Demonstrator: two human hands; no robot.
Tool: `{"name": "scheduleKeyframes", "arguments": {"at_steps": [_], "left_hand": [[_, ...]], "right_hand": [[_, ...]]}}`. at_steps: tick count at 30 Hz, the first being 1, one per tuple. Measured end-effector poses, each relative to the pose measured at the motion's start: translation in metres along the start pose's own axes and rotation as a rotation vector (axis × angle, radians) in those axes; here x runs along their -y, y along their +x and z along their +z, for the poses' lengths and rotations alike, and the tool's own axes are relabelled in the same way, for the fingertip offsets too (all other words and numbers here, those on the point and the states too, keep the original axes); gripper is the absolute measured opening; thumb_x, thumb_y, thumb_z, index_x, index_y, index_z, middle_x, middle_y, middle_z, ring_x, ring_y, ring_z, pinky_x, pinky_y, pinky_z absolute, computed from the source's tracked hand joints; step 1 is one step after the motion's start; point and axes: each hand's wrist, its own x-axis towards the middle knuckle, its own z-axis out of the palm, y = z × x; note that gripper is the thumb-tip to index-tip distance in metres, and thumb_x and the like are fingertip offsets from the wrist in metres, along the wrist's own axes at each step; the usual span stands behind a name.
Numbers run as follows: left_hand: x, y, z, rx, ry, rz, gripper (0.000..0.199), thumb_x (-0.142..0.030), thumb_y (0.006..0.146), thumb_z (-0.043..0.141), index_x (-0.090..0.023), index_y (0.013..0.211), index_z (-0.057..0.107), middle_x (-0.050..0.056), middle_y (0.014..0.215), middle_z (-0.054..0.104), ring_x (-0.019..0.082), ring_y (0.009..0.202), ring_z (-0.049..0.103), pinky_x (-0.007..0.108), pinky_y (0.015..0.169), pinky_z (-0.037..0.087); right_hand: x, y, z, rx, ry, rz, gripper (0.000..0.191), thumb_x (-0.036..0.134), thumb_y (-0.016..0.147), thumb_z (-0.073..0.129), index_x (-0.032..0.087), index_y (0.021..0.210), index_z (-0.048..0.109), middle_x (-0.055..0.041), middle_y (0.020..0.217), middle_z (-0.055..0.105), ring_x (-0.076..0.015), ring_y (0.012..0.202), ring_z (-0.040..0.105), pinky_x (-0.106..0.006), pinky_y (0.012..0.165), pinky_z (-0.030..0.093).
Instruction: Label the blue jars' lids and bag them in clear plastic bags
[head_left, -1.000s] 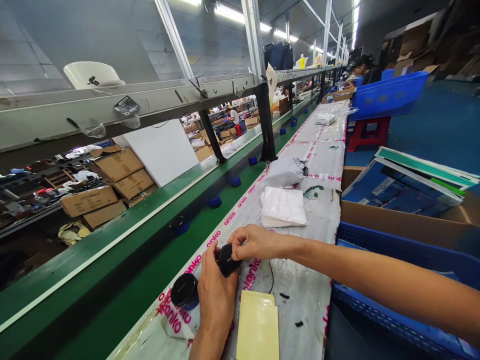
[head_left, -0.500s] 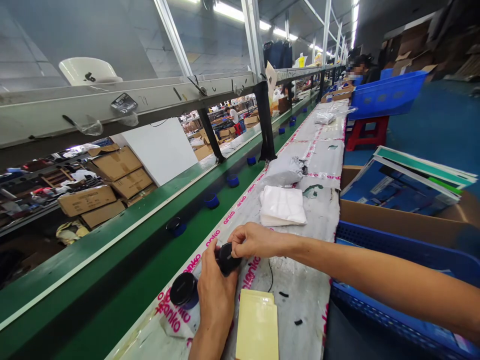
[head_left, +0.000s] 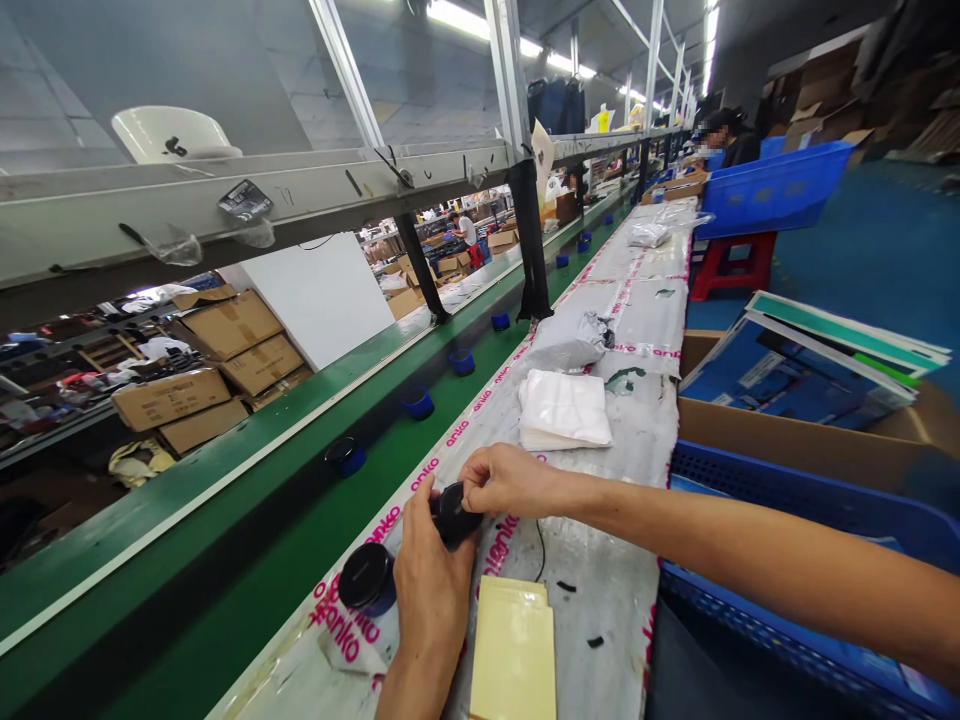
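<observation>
My left hand (head_left: 429,585) is wrapped round a black round device (head_left: 453,518) held just above the covered bench. The fingers of my right hand (head_left: 504,480) are pinched together against its upper right side, and what lies under the fingertips is hidden. Left of my left hand stands another round device (head_left: 366,578), with a glossy black top and a dark blue side. Below my hands lies a stack of pale yellow cards (head_left: 514,650). A thin black cord (head_left: 541,550) and small black scraps (head_left: 566,587) rest beside it.
A green conveyor belt (head_left: 285,540) runs along the left, carrying several blue round devices (head_left: 418,403). Beyond my hands sit white sheets (head_left: 565,410) and a plastic bag (head_left: 568,340). At right are a blue basket (head_left: 750,470) and a carton (head_left: 795,425) of printed boards.
The blue devices on the belt have shifted slightly toward me, down and left. My hands keep nearly the same grip and place on the black device.
</observation>
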Motion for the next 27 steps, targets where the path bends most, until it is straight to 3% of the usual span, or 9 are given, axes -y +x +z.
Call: {"name": "scheduleKeyframes", "arguments": {"at_steps": [10, 18, 23, 27], "left_hand": [[0.001, 0.001, 0.003, -0.007, 0.023, 0.023, 0.061, -0.026, 0.086, 0.060, -0.024, 0.144, 0.042, 0.011, 0.134, 0.061, 0.030, 0.119, 0.062, 0.042, 0.090, 0.052], [-0.001, 0.000, 0.002, -0.033, 0.054, 0.074, 0.058, -0.027, 0.088, 0.060, -0.021, 0.143, 0.043, 0.013, 0.135, 0.062, 0.031, 0.121, 0.062, 0.042, 0.092, 0.053], [0.000, 0.001, 0.002, -0.026, 0.075, 0.097, 0.062, -0.024, 0.084, 0.065, -0.021, 0.143, 0.045, 0.012, 0.137, 0.062, 0.030, 0.122, 0.062, 0.042, 0.096, 0.053], [0.000, 0.002, 0.003, -0.001, 0.100, 0.100, 0.072, -0.020, 0.080, 0.070, -0.022, 0.146, 0.042, 0.012, 0.139, 0.062, 0.033, 0.124, 0.062, 0.046, 0.100, 0.052]], "right_hand": [[0.006, -0.003, 0.003, -0.105, -0.146, -0.007, 0.005, 0.016, 0.066, 0.061, 0.016, 0.064, 0.065, 0.0016, 0.064, 0.064, -0.0130, 0.066, 0.057, -0.022, 0.056, 0.037], [0.013, -0.009, 0.000, -0.118, -0.179, 0.091, 0.020, 0.034, 0.072, 0.077, 0.017, 0.067, 0.068, 0.0021, 0.059, 0.062, -0.0125, 0.060, 0.055, -0.023, 0.052, 0.034], [0.002, -0.006, 0.001, -0.130, -0.013, 0.137, 0.022, 0.030, 0.074, 0.078, 0.018, 0.075, 0.060, 0.0015, 0.068, 0.064, -0.0117, 0.058, 0.057, -0.022, 0.051, 0.039], [-0.003, -0.006, 0.002, -0.184, 0.102, 0.154, 0.009, 0.022, 0.083, 0.066, 0.017, 0.085, 0.059, -0.0014, 0.077, 0.065, -0.0142, 0.068, 0.062, -0.022, 0.054, 0.046]]}}
